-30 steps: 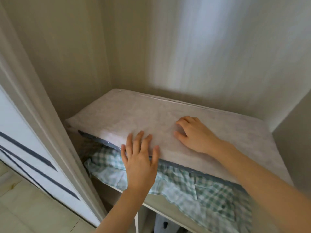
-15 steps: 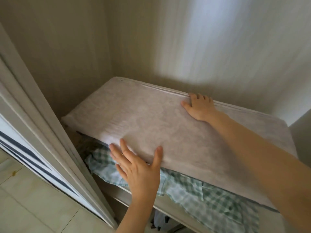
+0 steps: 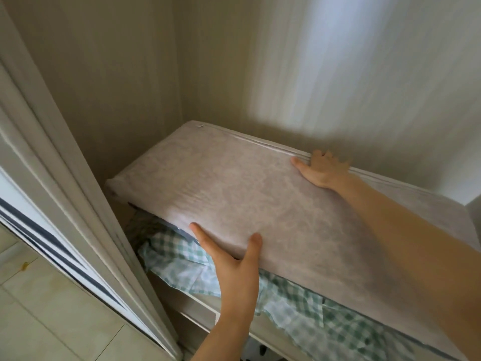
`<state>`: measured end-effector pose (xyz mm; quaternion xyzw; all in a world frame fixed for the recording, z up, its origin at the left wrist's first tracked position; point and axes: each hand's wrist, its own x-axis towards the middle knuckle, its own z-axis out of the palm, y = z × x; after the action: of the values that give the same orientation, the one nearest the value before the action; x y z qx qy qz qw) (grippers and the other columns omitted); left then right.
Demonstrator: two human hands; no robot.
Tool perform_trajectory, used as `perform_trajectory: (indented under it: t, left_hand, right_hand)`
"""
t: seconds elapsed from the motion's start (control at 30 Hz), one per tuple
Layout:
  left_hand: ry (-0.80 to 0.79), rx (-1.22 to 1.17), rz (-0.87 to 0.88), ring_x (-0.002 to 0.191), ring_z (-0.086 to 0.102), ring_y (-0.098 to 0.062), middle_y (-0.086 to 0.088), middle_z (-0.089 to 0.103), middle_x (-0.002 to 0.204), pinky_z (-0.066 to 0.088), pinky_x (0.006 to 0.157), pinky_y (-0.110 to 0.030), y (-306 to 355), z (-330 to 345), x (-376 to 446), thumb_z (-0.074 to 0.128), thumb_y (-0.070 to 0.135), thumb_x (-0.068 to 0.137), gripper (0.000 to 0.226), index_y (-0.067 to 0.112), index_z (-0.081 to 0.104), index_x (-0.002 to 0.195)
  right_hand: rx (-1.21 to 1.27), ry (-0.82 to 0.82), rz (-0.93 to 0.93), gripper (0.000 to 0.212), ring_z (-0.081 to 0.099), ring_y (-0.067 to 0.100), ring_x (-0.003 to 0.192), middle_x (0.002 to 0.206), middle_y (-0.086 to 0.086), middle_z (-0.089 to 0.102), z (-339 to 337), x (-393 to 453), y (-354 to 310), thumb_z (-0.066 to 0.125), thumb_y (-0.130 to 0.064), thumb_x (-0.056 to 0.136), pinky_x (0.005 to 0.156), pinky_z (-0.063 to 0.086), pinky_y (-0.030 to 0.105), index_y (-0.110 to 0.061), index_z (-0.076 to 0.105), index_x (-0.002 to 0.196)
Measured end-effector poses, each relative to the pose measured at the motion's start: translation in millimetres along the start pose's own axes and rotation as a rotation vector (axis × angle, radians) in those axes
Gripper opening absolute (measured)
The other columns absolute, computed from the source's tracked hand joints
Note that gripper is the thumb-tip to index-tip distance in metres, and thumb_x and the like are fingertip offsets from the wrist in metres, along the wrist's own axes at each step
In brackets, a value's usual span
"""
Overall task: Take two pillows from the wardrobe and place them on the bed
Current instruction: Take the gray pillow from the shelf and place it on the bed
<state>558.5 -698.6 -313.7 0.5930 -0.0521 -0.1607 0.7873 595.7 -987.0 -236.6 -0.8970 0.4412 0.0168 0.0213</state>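
Both your hands are on the top pillow (image 3: 260, 199), the flat grey one lying on a wardrobe shelf (image 3: 200, 307).

Left hand (image 3: 234, 267): at the pillow's near long edge, toward its left end. Thumb on top of the cover, index finger stretched along the edge, the other fingers tucked out of sight below. Reads as a pinch on the edge, hand about half closed; grip firmness can't be told.

Right hand (image 3: 321, 169): across the pillow at the far long edge, right of centre. Thumb flat on top, fingers curled over the piped seam and down behind it, tips hidden. Hooked on the edge. Your forearm runs diagonally over the right half of the pillow.

So the pillow sits between your two hands, held at the front and at the back.

Pillow position: inside the wardrobe, left end close to the side wall (image 3: 117, 82), back edge near the rear wall. It rests on green-and-white checked bedding (image 3: 294, 303), which spills over the shelf front. Sliding door (image 3: 65, 204) at left, tiled floor (image 3: 52, 308) below it.
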Motion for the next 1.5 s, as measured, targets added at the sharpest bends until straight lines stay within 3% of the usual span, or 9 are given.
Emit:
perform_trajectory:
  t: [0.23,0.47,0.6,0.77,0.9,1.07,1.23,1.4,1.5]
  left_hand:
    - [0.126,-0.031,0.145,0.126,0.050,-0.004,0.024,0.033,0.151,0.048,0.099,-0.031,43.0,-0.9,-18.6,0.075,0.026,0.084,0.097,0.072,0.009,0.138]
    - [-0.011,-0.064,0.324,0.109,0.062,0.001,0.025,0.045,0.142,0.059,0.086,-0.030,93.5,25.6,-26.8,0.072,0.025,0.085,0.087,0.067,0.019,0.140]
    - [0.021,-0.021,0.407,0.095,0.061,0.015,0.049,0.049,0.117,0.058,0.073,-0.018,108.0,21.1,-12.8,0.067,0.023,0.089,0.083,0.052,0.019,0.150]
    - [0.019,0.016,0.522,0.125,0.052,0.000,0.028,0.037,0.150,0.052,0.100,-0.038,140.1,15.8,-34.6,0.059,0.021,0.090,0.077,0.052,0.022,0.149]
    - [0.049,0.051,0.652,0.135,0.041,0.000,0.028,0.032,0.153,0.044,0.108,-0.040,161.3,7.1,-67.8,0.067,0.029,0.086,0.079,0.050,0.025,0.149]
    - [0.040,0.122,0.734,0.129,0.043,0.010,0.038,0.032,0.146,0.046,0.106,-0.037,173.7,-7.9,-118.0,0.076,0.038,0.082,0.089,0.052,0.019,0.150]
    - [0.065,0.175,0.828,0.135,0.045,-0.008,0.009,0.034,0.156,0.046,0.106,-0.040,171.6,-32.4,-167.2,0.075,0.031,0.084,0.092,0.037,0.015,0.155]
    - [0.186,0.194,0.851,0.126,0.049,0.006,0.027,0.043,0.145,0.048,0.096,-0.014,169.9,-70.1,-217.4,0.077,0.042,0.078,0.096,0.038,0.019,0.154]
    - [0.252,0.224,0.823,0.123,0.053,0.005,0.020,0.049,0.145,0.050,0.091,-0.013,173.0,-99.3,-241.7,0.076,0.051,0.074,0.094,0.028,0.030,0.153]
  right_hand:
    - [0.177,0.154,-0.084,0.090,0.047,0.040,0.124,0.135,0.019,0.050,-49.8,-42.3,0.2,0.024,-0.083,0.077,0.103,0.029,0.065,-0.011,0.043,0.129]
    - [0.411,0.306,-0.006,0.088,0.050,0.043,0.120,0.132,0.023,0.053,-84.2,-71.6,51.0,0.027,-0.080,0.078,0.100,0.039,0.056,-0.014,0.038,0.134]
    - [0.498,0.340,0.024,0.080,0.051,0.044,0.116,0.128,0.024,0.055,-84.4,-82.1,42.3,0.032,-0.076,0.081,0.099,0.040,0.056,-0.013,0.041,0.130]
    - [0.616,0.446,0.109,0.072,0.046,0.044,0.122,0.132,0.022,0.052,-99.3,-119.2,40.2,0.033,-0.072,0.082,0.101,0.035,0.059,-0.017,0.040,0.130]
    - [0.734,0.521,0.160,0.067,0.044,0.045,0.122,0.131,0.023,0.050,-106.0,-165.5,45.9,0.035,-0.068,0.085,0.100,0.031,0.058,-0.016,0.040,0.128]
    - [0.928,0.572,0.197,0.065,0.040,0.043,0.125,0.137,0.023,0.044,-100.6,-222.8,59.3,0.039,-0.062,0.089,0.100,0.029,0.056,-0.015,0.036,0.134]
    - [1.114,0.639,0.223,0.058,0.037,0.039,0.127,0.140,0.021,0.040,-86.4,-279.6,69.0,0.040,-0.053,0.092,0.103,0.023,0.056,-0.016,0.037,0.137]
    - [1.281,0.617,0.131,0.051,0.037,0.038,0.125,0.137,0.020,0.040,-73.6,-335.4,63.3,0.041,-0.047,0.094,0.103,0.026,0.051,-0.015,0.041,0.134]
    - [1.336,0.602,0.036,0.048,0.039,0.037,0.122,0.134,0.020,0.041,-70.9,-365.9,47.6,0.042,-0.043,0.095,0.102,0.028,0.051,-0.013,0.042,0.132]
